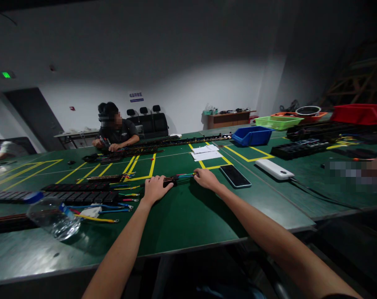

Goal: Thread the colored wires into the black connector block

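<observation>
Left hand (157,189) clasped a black strip (170,181), well back from the near edge of the green surface (188,226), with open room between; right hand (205,178) pinched its coloured wires (185,175). Rightward lay a phone (235,176); leftward, nearer that edge, a bottle (51,218).

wires (185,176): ends hidden (inside right hand (205,178)) | red bin (359,115): cut by right edge

- I'm in an assembly workshop: my long green worktable (207,220) carries yellow marking lines (152,164).
- Wired black strips (91,197) lie near me, a blue bin (253,136) farther off.
- Opposite, a co-worker (124,132) handles parts.
</observation>
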A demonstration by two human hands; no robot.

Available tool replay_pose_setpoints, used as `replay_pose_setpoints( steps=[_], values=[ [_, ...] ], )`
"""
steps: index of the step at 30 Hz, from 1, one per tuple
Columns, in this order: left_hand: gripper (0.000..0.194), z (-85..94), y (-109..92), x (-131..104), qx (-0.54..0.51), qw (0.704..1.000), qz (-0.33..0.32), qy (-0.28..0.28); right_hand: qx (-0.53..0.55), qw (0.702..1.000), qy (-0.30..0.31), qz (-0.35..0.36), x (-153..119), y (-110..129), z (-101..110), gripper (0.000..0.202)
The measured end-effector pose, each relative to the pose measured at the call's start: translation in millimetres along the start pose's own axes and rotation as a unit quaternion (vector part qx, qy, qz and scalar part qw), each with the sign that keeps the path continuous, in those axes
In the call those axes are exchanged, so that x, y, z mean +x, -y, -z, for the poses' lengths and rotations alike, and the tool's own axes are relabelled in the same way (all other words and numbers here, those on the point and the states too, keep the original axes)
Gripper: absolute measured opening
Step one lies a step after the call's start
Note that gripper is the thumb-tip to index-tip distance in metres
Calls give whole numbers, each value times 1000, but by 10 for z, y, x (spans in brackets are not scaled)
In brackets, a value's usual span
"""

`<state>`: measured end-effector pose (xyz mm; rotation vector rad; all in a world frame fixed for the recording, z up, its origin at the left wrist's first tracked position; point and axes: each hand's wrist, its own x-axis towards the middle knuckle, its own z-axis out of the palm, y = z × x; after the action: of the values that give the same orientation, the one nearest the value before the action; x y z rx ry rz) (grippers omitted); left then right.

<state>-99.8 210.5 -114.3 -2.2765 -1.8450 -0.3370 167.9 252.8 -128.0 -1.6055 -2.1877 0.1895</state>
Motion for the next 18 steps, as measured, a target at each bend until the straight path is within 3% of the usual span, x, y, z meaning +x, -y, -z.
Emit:
replay_pose_setpoints(
  steps=[6,12,18],
  values=[
    [64,-42,32,11,-2,1000,-4,-6,44,998,-37,7,25,-49,-16,40],
    [64,-7,18,3,-7,1000,1,11,101,988,-114,-5,26,-42,9,38],
    [64,36,-7,-9,-13,1000,3,20,180,964,-189,54,-4,-5,53,42]
  ],
)
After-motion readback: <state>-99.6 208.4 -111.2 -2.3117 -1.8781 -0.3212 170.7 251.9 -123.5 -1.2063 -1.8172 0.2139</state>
